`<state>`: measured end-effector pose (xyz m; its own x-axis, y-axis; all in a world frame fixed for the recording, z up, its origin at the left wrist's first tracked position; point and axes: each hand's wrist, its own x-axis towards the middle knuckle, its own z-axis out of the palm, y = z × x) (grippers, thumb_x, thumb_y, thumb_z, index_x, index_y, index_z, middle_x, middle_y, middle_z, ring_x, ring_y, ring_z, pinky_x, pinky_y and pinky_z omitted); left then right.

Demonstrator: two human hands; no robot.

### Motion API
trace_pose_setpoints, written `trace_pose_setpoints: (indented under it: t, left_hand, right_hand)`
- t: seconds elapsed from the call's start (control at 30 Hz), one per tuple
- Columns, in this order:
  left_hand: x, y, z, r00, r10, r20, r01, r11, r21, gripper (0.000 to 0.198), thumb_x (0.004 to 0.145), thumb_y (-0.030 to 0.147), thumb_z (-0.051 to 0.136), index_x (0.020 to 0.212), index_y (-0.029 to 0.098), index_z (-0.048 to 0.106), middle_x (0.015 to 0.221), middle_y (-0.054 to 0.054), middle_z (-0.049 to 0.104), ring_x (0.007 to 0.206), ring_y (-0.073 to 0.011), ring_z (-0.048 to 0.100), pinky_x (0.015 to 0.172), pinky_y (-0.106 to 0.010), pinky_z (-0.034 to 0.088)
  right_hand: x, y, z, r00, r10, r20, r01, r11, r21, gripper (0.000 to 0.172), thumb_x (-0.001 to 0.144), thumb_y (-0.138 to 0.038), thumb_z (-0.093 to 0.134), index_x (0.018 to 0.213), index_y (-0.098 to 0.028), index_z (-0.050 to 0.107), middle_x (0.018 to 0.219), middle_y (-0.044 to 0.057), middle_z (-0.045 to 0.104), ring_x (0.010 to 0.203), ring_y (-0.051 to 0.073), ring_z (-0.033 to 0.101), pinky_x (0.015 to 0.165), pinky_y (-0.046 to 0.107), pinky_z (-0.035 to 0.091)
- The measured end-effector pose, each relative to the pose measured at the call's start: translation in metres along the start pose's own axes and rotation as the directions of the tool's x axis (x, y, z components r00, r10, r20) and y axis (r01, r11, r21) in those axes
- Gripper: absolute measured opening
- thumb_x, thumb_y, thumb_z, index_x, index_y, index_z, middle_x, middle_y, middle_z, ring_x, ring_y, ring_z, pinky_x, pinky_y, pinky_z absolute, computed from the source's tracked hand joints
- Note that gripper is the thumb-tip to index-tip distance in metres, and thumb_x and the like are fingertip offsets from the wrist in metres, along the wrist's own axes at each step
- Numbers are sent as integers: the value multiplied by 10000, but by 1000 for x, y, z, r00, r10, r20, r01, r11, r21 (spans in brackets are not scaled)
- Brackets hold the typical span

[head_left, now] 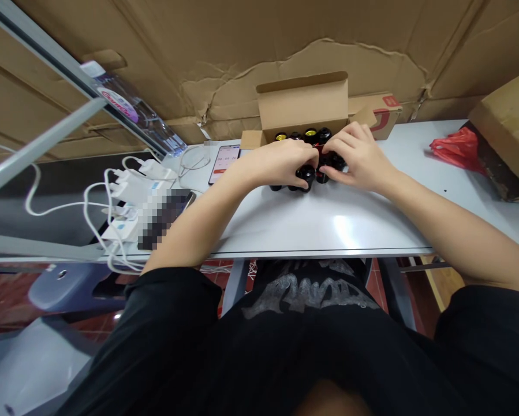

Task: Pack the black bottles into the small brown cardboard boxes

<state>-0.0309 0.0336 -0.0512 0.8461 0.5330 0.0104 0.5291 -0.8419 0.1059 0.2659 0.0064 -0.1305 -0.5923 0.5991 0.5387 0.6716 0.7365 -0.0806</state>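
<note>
A cluster of small black round parts (306, 175) lies on the light grey table (328, 222), just in front of an open cardboard box (302, 107). More black parts with brass-coloured centres (310, 134) stand at the box's front edge. My left hand (280, 162) is curled over the left side of the cluster, fingers closed on the parts. My right hand (359, 156) covers the right side, its fingers bent and pinching the same parts. A bit of red shows between my hands. What exactly each finger grips is hidden.
A phone with a lit screen (224, 162) lies left of the box. White chargers and cables (129, 196) crowd the table's left end, beside a plastic bottle (129, 110). A red plastic bag (456, 147) and a cardboard carton (508, 124) sit at the right. Cardboard sheets line the back.
</note>
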Motion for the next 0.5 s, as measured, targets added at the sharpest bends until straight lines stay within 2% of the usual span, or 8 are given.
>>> trace_pose_setpoints:
  t: [0.1, 0.2, 0.27, 0.33, 0.43, 0.5]
  left_hand:
    - [3, -2, 11, 999, 15, -38, -13, 999, 45, 365, 974, 259, 914, 1335, 240, 862, 1409, -159, 891, 1390, -398, 815, 1172, -500, 638]
    - [5, -3, 18, 996, 18, -89, -11, 997, 78, 352, 998, 241, 909, 1344, 234, 847, 1489, -197, 859, 1460, -439, 778, 1216, -560, 637]
    - [4, -7, 18, 993, 25, -116, -16, 996, 83, 367, 1016, 292, 934, 1362, 233, 829, 1511, -209, 836, 1473, -458, 755, 1237, -594, 636]
    - [0, -13, 12, 991, 19, -130, -10, 998, 68, 501, 974, 406, 1028, 1391, 246, 800, 1513, -199, 819, 1466, -467, 738, 1251, -605, 636]
    - [-10, -25, 0, 990, -55, -128, 62, 997, 50, 776, 837, 602, 1157, 1412, 267, 758, 1492, -176, 802, 1467, -479, 713, 1254, -598, 631]
    - [-13, -31, -4, 988, -92, -121, 98, 994, 51, 821, 819, 659, 1163, 1408, 265, 749, 1481, -172, 793, 1485, -487, 699, 1256, -593, 621]
  right_hand:
    - [-1, 6, 6, 998, -42, 41, 45, 997, -59, 610, 1230, -540, 784, 1775, -273, 729, 1655, 234, 760, 1530, 564, 632, 1267, 803, 508]
    - [-3, 10, 12, 997, -30, 67, 37, 993, -116, 795, 1144, -589, 940, 1831, -274, 692, 1832, 278, 648, 1622, 608, 566, 1308, 841, 481]
    - [-4, 11, 14, 998, -10, 69, 19, 991, -130, 903, 1109, -580, 983, 1885, -260, 648, 1906, 302, 587, 1683, 641, 521, 1338, 868, 456]
    - [-4, 13, 15, 998, -2, 62, 10, 992, -128, 925, 1123, -563, 961, 1921, -252, 610, 1926, 310, 572, 1713, 647, 505, 1353, 879, 449]
    - [-5, 16, 15, 999, -15, 41, 20, 993, -119, 920, 1150, -564, 909, 1953, -274, 568, 1908, 297, 600, 1705, 632, 517, 1346, 884, 464]
    - [-6, 18, 17, 1000, -19, 24, 22, 993, -120, 910, 1161, -545, 875, 1967, -279, 546, 1893, 291, 621, 1695, 624, 528, 1339, 887, 470]
